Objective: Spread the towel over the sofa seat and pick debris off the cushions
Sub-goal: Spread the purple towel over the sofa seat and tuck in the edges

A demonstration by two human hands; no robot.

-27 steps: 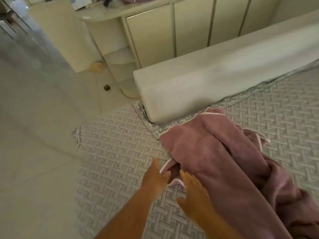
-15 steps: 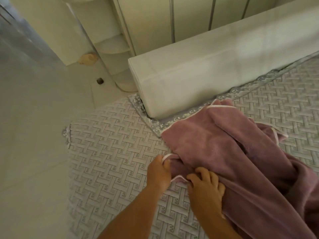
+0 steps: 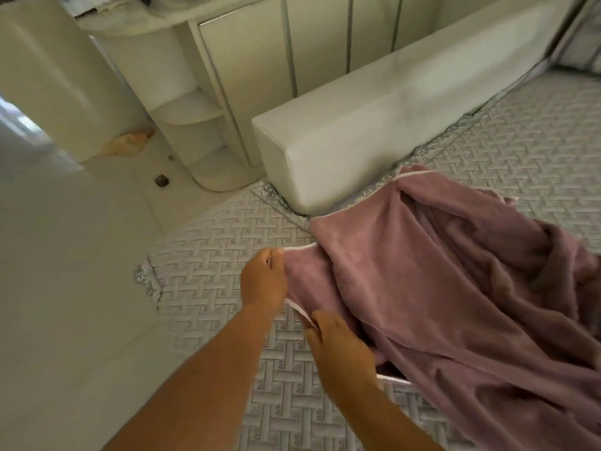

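Observation:
A mauve towel (image 3: 448,275) with white edging lies bunched across the grey woven sofa seat cover (image 3: 208,275). My left hand (image 3: 264,278) pinches the towel's white-trimmed corner near the seat's left end. A little nearer to me, my right hand (image 3: 338,348) grips the same edge of the towel. The stretch of edge between the two hands is lifted slightly off the seat. Most of the towel stays crumpled to the right. No debris shows on the cover.
A white sofa backrest (image 3: 374,131) runs along the far side of the seat. Beyond it stand cream cabinets with rounded corner shelves (image 3: 195,125). Pale floor (image 3: 65,271) lies to the left, with a small dark object (image 3: 161,180) on it.
Both hands have closed on the towel's edge and drawn it apart, the left hand moving away from me, the right toward me. The camera view shifted right.

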